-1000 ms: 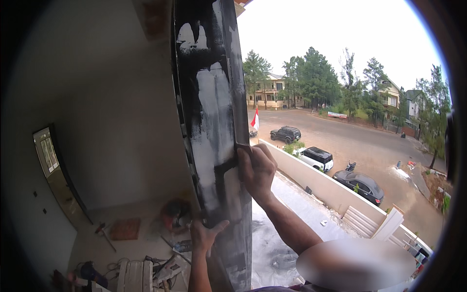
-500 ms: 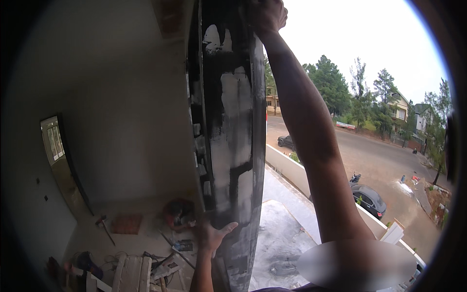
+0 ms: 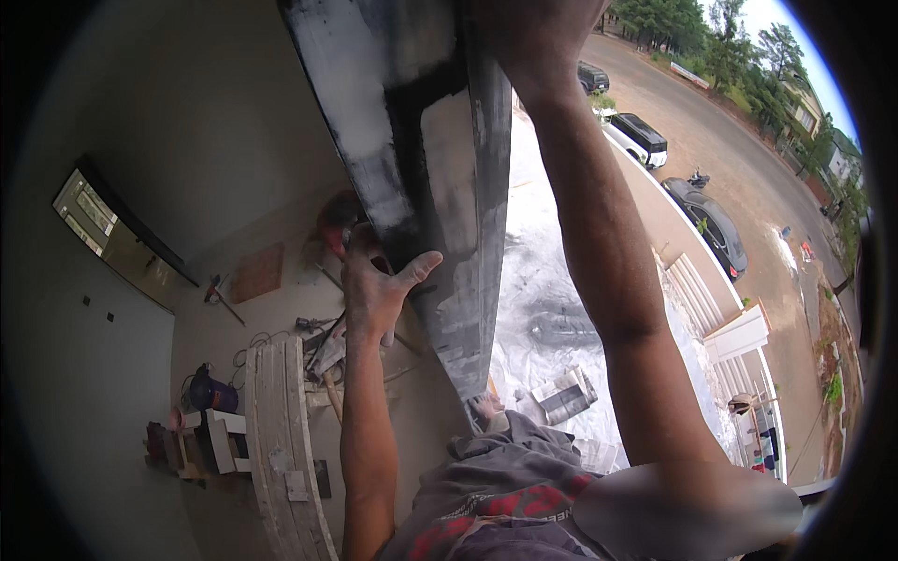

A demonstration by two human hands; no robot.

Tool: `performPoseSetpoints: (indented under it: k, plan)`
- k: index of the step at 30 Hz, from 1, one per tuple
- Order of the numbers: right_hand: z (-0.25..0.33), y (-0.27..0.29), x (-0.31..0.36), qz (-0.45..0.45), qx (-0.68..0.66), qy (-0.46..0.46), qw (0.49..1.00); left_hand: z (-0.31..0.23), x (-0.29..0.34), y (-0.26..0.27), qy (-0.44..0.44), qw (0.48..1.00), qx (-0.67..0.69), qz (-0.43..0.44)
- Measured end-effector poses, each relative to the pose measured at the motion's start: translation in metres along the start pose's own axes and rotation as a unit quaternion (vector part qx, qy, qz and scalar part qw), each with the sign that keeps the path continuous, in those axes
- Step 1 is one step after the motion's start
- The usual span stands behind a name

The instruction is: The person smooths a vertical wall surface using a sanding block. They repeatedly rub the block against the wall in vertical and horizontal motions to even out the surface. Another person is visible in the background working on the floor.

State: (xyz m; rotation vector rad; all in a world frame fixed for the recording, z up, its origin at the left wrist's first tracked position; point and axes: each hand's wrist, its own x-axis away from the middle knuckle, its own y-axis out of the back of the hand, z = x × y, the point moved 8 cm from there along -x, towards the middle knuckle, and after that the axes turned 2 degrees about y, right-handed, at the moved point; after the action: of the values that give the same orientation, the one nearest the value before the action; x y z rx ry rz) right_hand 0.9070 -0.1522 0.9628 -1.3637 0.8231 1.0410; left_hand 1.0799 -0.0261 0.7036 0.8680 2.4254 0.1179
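**A:** ok, head view, what are the hands up to?

**B:** They're well apart, both at a tall panel [image 3: 449, 178] in the upper middle, black with smeary grey and whitish patches. It runs out past the top edge and narrows down towards the person's shirt [image 3: 514, 467].

**A:** And the left hand [image 3: 376, 285]?

**B:** On the panel's left edge, lower down. Thumb's stuck out wide over the front face, fingers mostly tucked out of sight, dusty skin. Can't tell if it's actually clamped on or just resting there tbh.

**A:** Right hand [image 3: 543, 33]?

**B:** Way up by the panel's right edge, arm stretched up. The top of the view chops off the fingers, so no clue whether it's holding anything.

**A:** What else is around?

**B:** Left side is a dim room: a pale wooden bench [image 3: 276, 439] near the left forearm, and a reddish mat [image 3: 257, 273] on the floor further back. Right of the panel there's a whitish sheet [image 3: 543, 271] with dark smudges, then a low wall [image 3: 647, 194]. Past that, a white car [image 3: 639, 140] and a dark car [image 3: 708, 224] parked outside.
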Motion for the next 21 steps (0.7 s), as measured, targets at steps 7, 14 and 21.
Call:
performPoseSetpoints:
  k: [7, 14, 21]
  plan:
    - [-0.012, 0.139, 0.257, 0.115, 0.084, -0.122, 0.982, 0.008, -0.01, -0.039, 0.017, 0.998, 0.036, 0.049]
    - [-0.042, 0.282, 0.492, 0.326, 0.194, -0.46, 0.803, 0.032, -0.011, -0.025, 0.062, 0.997, 0.033, 0.04]
    - [-0.061, 0.182, 0.3, 0.051, -0.066, -0.468, 0.88, 0.026, -0.017, -0.035, -0.01, 0.994, 0.085, 0.075]
